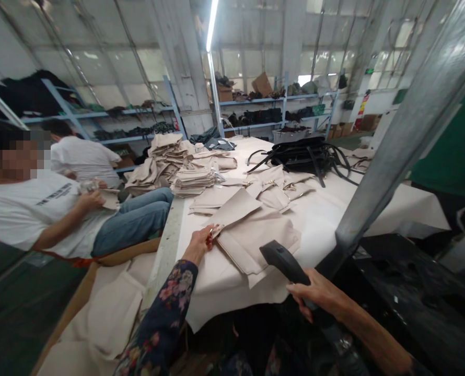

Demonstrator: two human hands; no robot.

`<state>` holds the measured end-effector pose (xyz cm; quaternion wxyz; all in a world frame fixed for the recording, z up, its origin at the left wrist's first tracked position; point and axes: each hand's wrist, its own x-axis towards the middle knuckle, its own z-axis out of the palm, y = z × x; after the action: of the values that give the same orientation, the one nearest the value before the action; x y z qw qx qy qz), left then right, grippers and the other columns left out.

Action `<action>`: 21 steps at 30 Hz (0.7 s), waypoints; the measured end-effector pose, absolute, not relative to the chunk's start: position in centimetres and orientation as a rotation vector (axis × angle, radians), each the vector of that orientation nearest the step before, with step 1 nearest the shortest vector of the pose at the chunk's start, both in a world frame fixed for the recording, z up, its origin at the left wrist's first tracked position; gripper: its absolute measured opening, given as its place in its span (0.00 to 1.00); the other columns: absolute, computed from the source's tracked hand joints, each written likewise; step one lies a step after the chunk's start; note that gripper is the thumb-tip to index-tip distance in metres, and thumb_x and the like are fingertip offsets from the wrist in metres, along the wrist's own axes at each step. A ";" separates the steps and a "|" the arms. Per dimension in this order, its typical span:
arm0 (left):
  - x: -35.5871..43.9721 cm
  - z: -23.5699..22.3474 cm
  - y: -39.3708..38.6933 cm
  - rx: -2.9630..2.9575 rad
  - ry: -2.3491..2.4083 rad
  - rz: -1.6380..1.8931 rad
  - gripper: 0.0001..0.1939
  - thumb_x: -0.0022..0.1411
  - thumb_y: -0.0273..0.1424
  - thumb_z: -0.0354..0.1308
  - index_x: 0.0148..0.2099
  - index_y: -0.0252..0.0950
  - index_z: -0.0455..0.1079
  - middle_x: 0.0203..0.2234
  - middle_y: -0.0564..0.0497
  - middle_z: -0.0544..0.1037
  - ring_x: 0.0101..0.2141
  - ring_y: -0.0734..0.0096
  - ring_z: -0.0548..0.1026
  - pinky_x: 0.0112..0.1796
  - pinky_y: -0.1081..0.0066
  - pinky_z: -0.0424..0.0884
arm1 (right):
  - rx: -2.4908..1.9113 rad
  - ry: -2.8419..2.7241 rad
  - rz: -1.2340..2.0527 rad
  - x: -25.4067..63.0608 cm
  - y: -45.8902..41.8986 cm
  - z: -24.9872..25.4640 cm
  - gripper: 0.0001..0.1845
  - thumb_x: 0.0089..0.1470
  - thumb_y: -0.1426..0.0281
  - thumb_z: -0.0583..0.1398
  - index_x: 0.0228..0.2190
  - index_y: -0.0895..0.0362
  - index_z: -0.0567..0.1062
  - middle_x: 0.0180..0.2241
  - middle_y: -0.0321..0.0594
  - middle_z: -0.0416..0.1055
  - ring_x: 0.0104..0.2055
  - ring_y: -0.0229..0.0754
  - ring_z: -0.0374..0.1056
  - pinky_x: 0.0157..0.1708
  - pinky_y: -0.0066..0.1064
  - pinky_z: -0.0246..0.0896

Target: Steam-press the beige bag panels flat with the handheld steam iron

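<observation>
Viewed from the near side of the table (318, 230), which is covered in a white sheet, the person's two hands are working on a folded beige panel (252, 235) lying near the table's left edge, toward the near corner. The left hand (196, 245), in a dark floral sleeve (165, 297), reaches forward from the near left with the wrist bent. Its fingers (211, 233) are pressed together on the panel's left corner, where a small red item (209, 240) shows; its exact nature cannot be determined. The right hand (314, 292) comes in from the lower right, with the forearm angled up and left. Its fingers wrap around a black handheld tool (283, 261), possibly an iron. The tool's upper end sits just beside the panel's right side, and any contact cannot be confirmed from this view. Further along the table, more beige panels (217, 197) lie spread out, with stacked beige pieces (164, 162) beyond them and black bags (299, 156) toward the far right. To the left of the table, a seated co-worker (48, 209) in a white T-shirt and jeans handles a separate beige piece (109, 198) with both hands. Blue shelving (256, 102) stands along the far wall.
</observation>
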<state>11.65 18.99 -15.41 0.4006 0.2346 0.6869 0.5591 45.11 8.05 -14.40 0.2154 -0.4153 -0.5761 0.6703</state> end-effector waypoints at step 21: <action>15.4 0.2 15.4 2.609 2.070 1.294 0.06 0.61 0.23 0.48 0.35 0.35 0.64 0.30 0.49 0.70 0.35 0.67 0.70 0.40 0.69 0.67 | -1.157 -1.676 1.676 48.9 6.4 -12.4 0.20 0.50 0.56 0.61 0.19 0.57 0.64 0.12 0.32 0.60 0.13 0.36 0.59 0.15 0.26 0.54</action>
<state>15.41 15.45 0.18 -0.2140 0.7134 0.5659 0.3537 48.92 6.38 -12.43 0.2491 -0.4249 -0.6153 0.6155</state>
